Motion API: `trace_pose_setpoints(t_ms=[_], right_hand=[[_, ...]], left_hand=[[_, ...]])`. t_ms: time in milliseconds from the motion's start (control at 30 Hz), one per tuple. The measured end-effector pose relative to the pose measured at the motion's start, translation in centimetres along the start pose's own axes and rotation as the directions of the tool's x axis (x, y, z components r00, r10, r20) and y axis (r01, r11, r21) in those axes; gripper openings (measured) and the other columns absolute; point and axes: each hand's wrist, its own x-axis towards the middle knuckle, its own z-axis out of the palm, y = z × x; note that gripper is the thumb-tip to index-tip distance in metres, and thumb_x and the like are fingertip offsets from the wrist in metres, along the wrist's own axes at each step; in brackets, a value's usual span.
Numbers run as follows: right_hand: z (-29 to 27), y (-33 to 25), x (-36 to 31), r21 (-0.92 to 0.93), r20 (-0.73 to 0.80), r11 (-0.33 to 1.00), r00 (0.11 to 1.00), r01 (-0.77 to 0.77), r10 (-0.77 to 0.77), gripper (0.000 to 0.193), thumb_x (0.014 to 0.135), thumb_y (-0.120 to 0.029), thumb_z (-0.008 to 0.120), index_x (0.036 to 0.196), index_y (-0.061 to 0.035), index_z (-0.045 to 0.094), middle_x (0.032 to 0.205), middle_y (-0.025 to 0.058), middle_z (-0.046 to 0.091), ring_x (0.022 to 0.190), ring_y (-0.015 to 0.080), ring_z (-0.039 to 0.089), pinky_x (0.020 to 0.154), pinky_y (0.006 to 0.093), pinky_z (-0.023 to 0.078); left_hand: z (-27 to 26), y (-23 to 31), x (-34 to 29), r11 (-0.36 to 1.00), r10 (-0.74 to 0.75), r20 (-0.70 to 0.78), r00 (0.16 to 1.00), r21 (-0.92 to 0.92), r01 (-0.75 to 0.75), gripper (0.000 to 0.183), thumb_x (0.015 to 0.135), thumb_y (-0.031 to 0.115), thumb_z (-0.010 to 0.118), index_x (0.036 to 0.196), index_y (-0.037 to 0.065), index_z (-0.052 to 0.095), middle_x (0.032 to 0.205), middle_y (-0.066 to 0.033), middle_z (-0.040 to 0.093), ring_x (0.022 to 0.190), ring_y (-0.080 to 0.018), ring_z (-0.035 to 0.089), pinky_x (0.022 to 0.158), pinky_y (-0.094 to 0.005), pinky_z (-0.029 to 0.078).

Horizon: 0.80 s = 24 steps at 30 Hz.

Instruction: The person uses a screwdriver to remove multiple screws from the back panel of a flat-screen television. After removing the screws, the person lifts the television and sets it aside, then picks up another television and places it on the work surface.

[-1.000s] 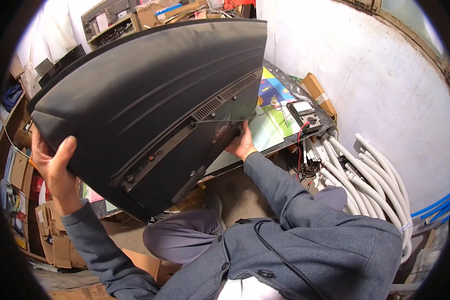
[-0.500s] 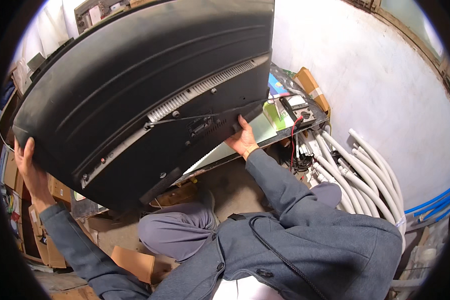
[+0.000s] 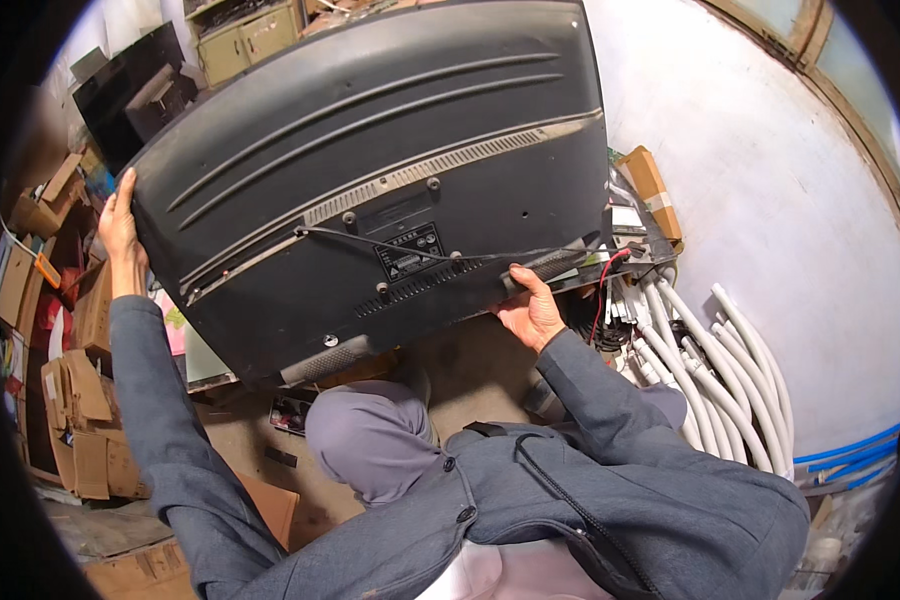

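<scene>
A large black flat-screen television [image 3: 360, 200] is in my hands with its dusty back toward me. My left hand [image 3: 122, 240] grips its left edge, fingers behind the rim and thumb along the side. At the lower edge, right of the middle, my right hand [image 3: 530, 310] grips it beside a textured speaker strip [image 3: 555, 265]. A thin black power cord [image 3: 355, 238] runs across the back, past a label plate [image 3: 410, 257]. The television hides most of the table [image 3: 665, 245] behind it, and its screen side is out of sight.
At right, a red-leaded meter [image 3: 628, 247] and a cardboard box [image 3: 650, 190] lie on the table. White pipes [image 3: 735, 385] and blue pipes [image 3: 855, 457] lean by the wall. Cardboard [image 3: 85, 425] piles up at left; another dark screen [image 3: 135, 95] stands behind.
The television has swung to a more level tilt, its left end rising and shifting right with my left hand. My right hand has moved slightly right and down, still gripping the lower edge.
</scene>
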Motion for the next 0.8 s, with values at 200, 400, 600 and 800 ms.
trace_pose_setpoints(t_ms=[200, 400, 600, 800], right_hand=[[0.0, 0.9, -0.2, -0.034, -0.086, 0.998, 0.995, -0.052, 0.049, 0.031, 0.086, -0.021, 0.074, 0.11, -0.005, 0.064, 0.114, 0.0097, 0.066, 0.109, 0.0241, 0.06, 0.103, 0.0448, 0.046], [-0.3, 2.3, -0.1, -0.045, -0.165, 0.991, 0.98, -0.124, 0.115, 0.044, 0.087, -0.024, 0.072, 0.122, -0.0009, 0.056, 0.124, 0.0141, 0.061, 0.116, 0.0277, 0.058, 0.104, 0.0473, 0.045], [0.7, 3.2, -1.0, -0.086, -0.267, 0.983, 0.954, -0.165, 0.136, 0.039, 0.087, -0.025, 0.072, 0.117, -0.0041, 0.059, 0.119, 0.0115, 0.064, 0.112, 0.0257, 0.06, 0.102, 0.0477, 0.047], [-0.5, 3.7, -1.3, -0.135, -0.279, 0.968, 0.946, -0.212, 0.168, 0.039, 0.094, -0.028, 0.064, 0.124, -0.005, 0.056, 0.126, 0.014, 0.062, 0.118, 0.03, 0.06, 0.097, 0.052, 0.05]], left_hand=[[-0.2, -4.6, 0.6, 0.993, -0.04, -0.035, 0.999, 0.112, 0.043, 0.035, 0.085, 0.029, 0.079, 0.101, 0.0, 0.069, 0.092, -0.0053, 0.071, 0.077, -0.0122, 0.066, 0.071, -0.0243, 0.052], [-0.1, -9.7, 1.6, 0.962, -0.139, -0.065, 0.988, 0.227, 0.15, 0.042, 0.084, 0.031, 0.08, 0.103, -0.005, 0.068, 0.093, -0.0067, 0.071, 0.08, -0.0135, 0.065, 0.074, -0.0262, 0.051], [-0.6, -14.5, 2.0, 0.908, -0.182, -0.071, 0.981, 0.371, 0.195, 0.049, 0.083, 0.035, 0.08, 0.105, -0.007, 0.068, 0.098, -0.0095, 0.071, 0.083, -0.0156, 0.066, 0.075, -0.0271, 0.051], [-1.6, -19.8, 1.4, 0.881, -0.294, -0.038, 0.955, 0.375, 0.287, 0.047, 0.084, 0.037, 0.078, 0.098, -0.008, 0.07, 0.09, -0.009, 0.071, 0.078, -0.0145, 0.065, 0.071, -0.028, 0.051]])
